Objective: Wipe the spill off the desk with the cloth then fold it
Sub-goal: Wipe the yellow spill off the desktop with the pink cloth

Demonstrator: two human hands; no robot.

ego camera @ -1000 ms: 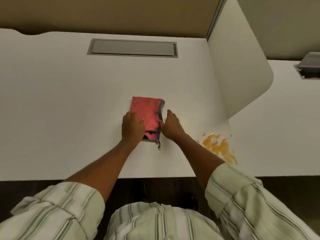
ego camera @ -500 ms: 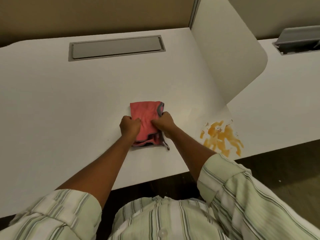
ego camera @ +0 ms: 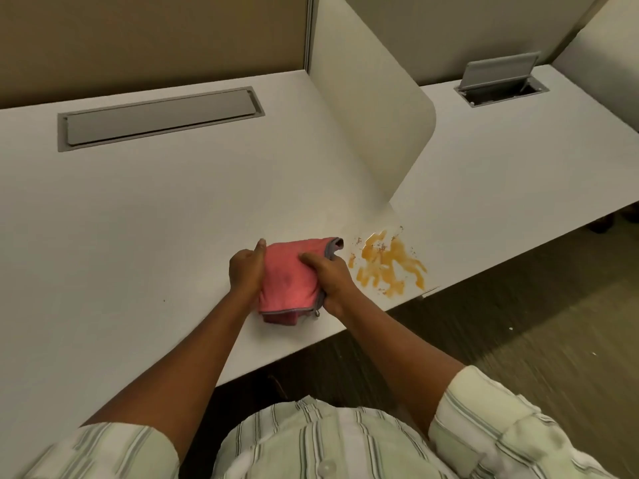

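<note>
Near the desk (ego camera: 138,219) front edge, the folded pink cloth (ego camera: 288,274), grey-hemmed, now sits just left of the untouched orange spill (ego camera: 389,266), closer than a second ago; left hand (ego camera: 245,271) and right hand (ego camera: 330,276) both clutch it, wiping imminent

Cloth (ego camera: 290,274) on desk (ego camera: 145,216) nr front edge; spill (ego camera: 389,266) just right; divider (ego camera: 366,108) behind.

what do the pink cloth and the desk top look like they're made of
Pink cloth: likely microfibre or terry, matte and fuzzy, with a grey stitched hem. Desk top: probably laminate, smooth, white, satin; the orange spill sits on it unabsorbed.
</note>
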